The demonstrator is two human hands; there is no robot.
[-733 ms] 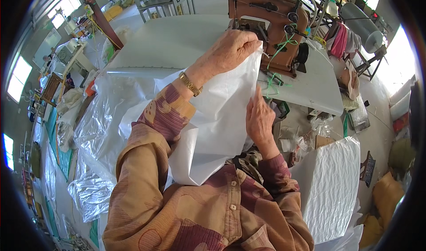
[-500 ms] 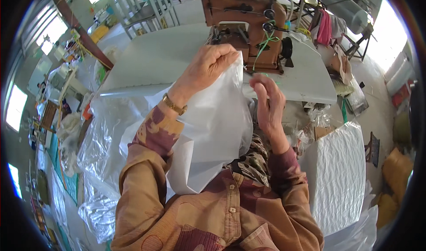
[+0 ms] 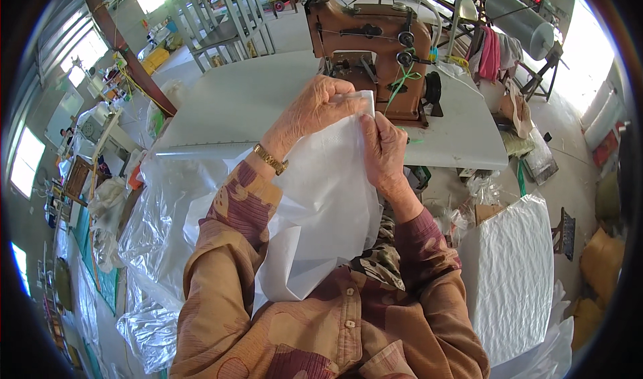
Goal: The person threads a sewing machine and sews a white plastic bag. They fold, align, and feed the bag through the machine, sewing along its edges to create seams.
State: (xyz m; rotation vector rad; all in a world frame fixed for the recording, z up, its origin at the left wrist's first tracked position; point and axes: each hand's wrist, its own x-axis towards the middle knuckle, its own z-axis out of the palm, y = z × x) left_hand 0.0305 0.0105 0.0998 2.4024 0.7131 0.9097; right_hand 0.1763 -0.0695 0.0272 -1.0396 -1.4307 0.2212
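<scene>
A white plastic sheet (image 3: 321, 171), looking like woven bag material, hangs from my hands down over my lap, with a folded edge near my shirt. My left hand (image 3: 313, 109), a gold watch on its wrist, pinches the sheet's top corner. Just to the right and slightly lower, my right hand (image 3: 385, 148) grips the sheet's right edge between thumb and fingers. Both hands are held up in front of a brown sewing machine (image 3: 375, 27), which stands on a pale table (image 3: 234, 97). Green thread (image 3: 404, 77) is tied on the machine.
Clear plastic film (image 3: 161, 211) drapes at the left below the table edge. A stack of white sheeting (image 3: 512, 272) stands at my right. Beyond the table are a grey metal chair (image 3: 224, 27), a brown post (image 3: 124, 44) and a large grey roll (image 3: 519, 24).
My right hand, apart from the sheet before, has moved up and left and now grips its edge. The left hand still holds the corner, slightly lower in the picture.
</scene>
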